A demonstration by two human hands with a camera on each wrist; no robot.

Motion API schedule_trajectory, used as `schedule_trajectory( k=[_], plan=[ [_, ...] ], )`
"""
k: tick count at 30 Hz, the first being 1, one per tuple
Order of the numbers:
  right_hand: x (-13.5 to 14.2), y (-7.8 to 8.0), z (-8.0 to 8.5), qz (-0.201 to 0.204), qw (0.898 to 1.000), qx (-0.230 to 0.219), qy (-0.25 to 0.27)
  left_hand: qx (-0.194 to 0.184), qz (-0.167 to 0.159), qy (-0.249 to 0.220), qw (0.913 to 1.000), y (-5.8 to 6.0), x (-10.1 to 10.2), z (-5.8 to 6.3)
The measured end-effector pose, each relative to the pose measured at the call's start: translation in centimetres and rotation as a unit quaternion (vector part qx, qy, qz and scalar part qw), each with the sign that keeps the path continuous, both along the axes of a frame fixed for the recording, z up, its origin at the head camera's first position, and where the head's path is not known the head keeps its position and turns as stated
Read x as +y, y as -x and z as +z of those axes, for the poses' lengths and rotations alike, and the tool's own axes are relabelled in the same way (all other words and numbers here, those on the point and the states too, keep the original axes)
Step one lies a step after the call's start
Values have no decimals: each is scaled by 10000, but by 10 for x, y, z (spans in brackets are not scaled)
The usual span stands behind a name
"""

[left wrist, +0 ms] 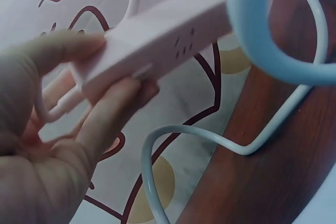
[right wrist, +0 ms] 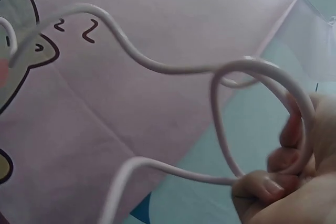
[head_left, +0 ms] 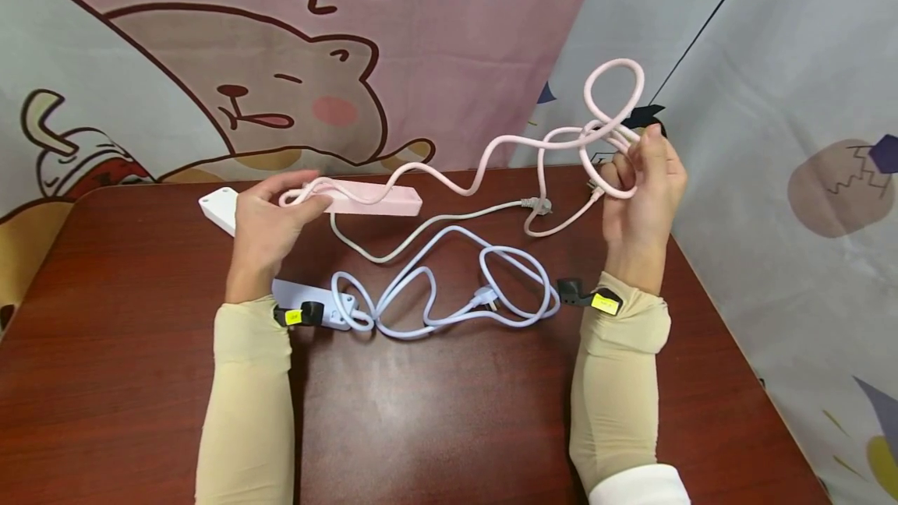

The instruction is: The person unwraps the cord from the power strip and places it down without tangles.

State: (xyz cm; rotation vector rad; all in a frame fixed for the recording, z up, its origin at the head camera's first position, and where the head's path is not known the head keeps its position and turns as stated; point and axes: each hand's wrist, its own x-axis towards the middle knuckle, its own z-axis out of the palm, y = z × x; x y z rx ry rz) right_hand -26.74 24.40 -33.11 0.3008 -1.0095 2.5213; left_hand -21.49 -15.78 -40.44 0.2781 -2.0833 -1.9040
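Observation:
My left hand (head_left: 270,217) grips the cord end of a pink power strip (head_left: 382,199), thumb and fingers on opposite sides of its body. In the left wrist view the strip (left wrist: 157,40) shows its socket holes, and its cord bends back past the fingers. My right hand (head_left: 645,185) is raised at the right and holds the looped pink cord (head_left: 617,65) between curled fingers. The cord runs in a wavy line from one hand to the other. In the right wrist view a loop of the cord (right wrist: 215,114) stands out from the fingers, with another length hanging down.
A lavender power strip (head_left: 309,298) lies on the brown table (head_left: 421,427) near the left forearm, its coiled cord (head_left: 449,326) spreading right to a plug (head_left: 484,297). Behind the left hand is a white strip (head_left: 220,207); a whitish cord (head_left: 435,220) ends in a plug (head_left: 536,205). Printed curtains (head_left: 477,37) hang behind.

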Motion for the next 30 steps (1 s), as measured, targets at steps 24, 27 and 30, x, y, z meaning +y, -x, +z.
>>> schedule_trajectory(
  k=[24, 27, 30],
  plan=[
    [10, -17, -6, 2015, 8032, 657, -5568, 28, 1322, -1014, 9860, 9, -6, -9],
    [5, -19, -5, 2197, 7310, 669, -6426, -120, 1378, -536, 9889, 9, -7, -11],
    [-3, -21, -7, 2339, 6750, 719, -6961, -286, 1415, -11, 9895, 9, -7, -12]
  ],
)
